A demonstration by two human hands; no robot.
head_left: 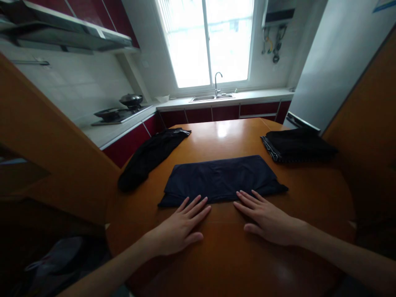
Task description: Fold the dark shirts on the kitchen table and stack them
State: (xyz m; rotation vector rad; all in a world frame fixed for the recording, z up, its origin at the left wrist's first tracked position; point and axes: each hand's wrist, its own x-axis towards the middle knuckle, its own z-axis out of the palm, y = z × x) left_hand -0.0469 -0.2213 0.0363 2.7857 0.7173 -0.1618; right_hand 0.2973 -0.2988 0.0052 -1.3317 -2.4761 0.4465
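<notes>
A dark navy garment (219, 178), folded into a wide flat rectangle, lies in the middle of the orange wooden table (235, 255). My left hand (182, 227) rests flat on the table with fingers spread, fingertips touching the garment's near edge. My right hand (266, 216) lies flat as well, fingers stretched out, fingertips at the same near edge. Neither hand holds anything.
A crumpled black garment (151, 154) hangs over the table's far left edge. A stack of folded dark clothes (297, 144) sits at the far right. Beyond are a kitchen counter with a sink (212, 98), a stove with pans (122, 112), and a window.
</notes>
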